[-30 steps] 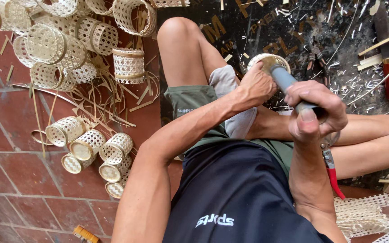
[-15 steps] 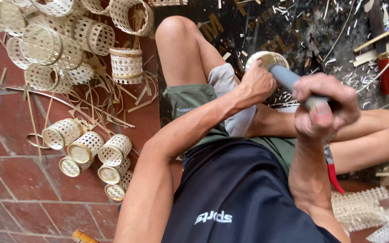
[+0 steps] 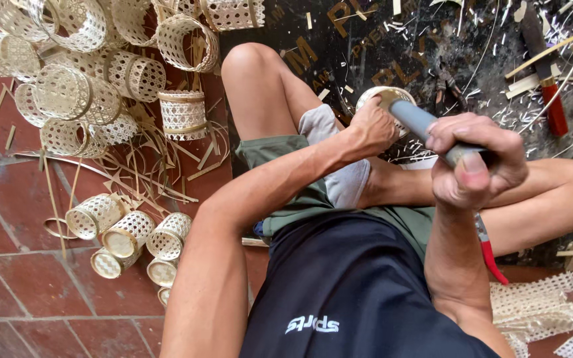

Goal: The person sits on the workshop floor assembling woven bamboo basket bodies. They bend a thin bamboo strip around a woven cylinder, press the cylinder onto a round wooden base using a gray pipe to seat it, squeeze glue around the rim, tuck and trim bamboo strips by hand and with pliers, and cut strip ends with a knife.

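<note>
I sit cross-legged on the floor. My left hand (image 3: 374, 126) grips a small round woven bamboo basket (image 3: 382, 98) and holds it against my knee. My right hand (image 3: 475, 162) is closed around a grey tube (image 3: 419, 122) whose far end goes into the basket's open mouth. A red-handled tool (image 3: 489, 252) lies tucked beside my right leg, partly hidden by my forearm.
Many finished woven cylinders are heaped at the upper left (image 3: 87, 86), and a smaller cluster (image 3: 130, 235) lies on the red brick floor. Loose bamboo strips (image 3: 160, 172) are scattered between them. A dark mat (image 3: 432, 40) carries shavings and a red-handled knife (image 3: 552, 99). Woven mesh sheets (image 3: 545, 311) lie lower right.
My right hand with the grey tube has shifted slightly up and to the right, while my left hand stays on the basket. The view has tilted a little.
</note>
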A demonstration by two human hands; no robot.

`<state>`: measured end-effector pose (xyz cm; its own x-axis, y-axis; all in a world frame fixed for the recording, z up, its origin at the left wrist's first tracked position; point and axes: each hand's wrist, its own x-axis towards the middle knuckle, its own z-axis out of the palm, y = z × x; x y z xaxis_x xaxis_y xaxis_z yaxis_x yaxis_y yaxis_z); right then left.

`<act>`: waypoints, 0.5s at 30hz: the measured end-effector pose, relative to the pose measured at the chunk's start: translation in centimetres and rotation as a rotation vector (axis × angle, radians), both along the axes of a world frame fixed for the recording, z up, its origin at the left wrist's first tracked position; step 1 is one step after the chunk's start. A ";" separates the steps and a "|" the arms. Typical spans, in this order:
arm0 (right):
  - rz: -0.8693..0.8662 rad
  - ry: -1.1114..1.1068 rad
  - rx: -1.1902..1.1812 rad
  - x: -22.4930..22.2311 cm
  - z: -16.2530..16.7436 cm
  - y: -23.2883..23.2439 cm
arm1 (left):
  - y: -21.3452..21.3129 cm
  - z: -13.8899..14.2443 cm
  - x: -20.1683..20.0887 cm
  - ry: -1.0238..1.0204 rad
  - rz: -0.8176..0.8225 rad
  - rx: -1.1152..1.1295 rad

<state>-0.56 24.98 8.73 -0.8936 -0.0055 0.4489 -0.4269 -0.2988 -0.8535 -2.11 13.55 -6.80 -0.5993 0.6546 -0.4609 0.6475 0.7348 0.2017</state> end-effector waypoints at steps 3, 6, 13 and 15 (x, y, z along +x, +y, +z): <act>0.017 0.038 0.008 -0.3 -0.4 -0.5 | 0.3 -0.2 0.0 0.063 -0.016 0.041; 0.037 0.065 0.022 -0.7 -1.2 -0.7 | 0.5 -0.3 -0.1 0.089 0.115 0.072; 0.026 0.151 0.092 -1.5 -1.1 -1.1 | 0.9 0.3 -0.2 -0.018 0.136 0.043; 0.041 0.180 0.087 -1.4 -0.7 -1.3 | 0.7 0.4 -0.4 -0.020 0.173 0.005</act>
